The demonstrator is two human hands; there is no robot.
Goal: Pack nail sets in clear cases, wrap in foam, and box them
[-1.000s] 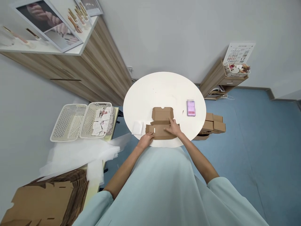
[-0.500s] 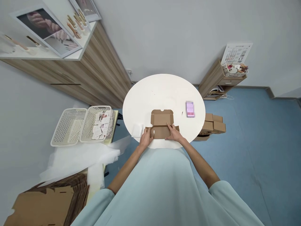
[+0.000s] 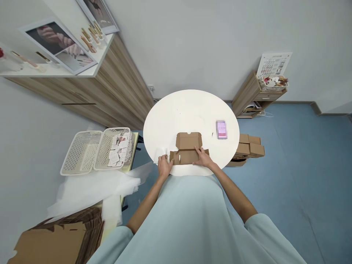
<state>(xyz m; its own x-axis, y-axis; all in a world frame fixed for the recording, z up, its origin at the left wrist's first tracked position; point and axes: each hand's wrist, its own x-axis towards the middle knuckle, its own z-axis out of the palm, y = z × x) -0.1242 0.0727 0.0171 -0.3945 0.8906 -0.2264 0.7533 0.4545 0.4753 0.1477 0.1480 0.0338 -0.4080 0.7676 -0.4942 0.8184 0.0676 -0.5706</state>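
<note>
Fingers of my right hand (image 3: 203,158) spread across the right part of the open cardboard box (image 3: 188,157), thumb at its near edge, the box lying on the near side of the white desk (image 3: 192,110)! To the left, my left hand (image 3: 164,168) sits at the white packet (image 3: 160,151) beside it; whether those fingers pinch anything, I cannot tell.

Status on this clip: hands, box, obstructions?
Right hand on open cardboard box. Left hand at its left end. Lid at far side. White packet close by left hand.
</note>
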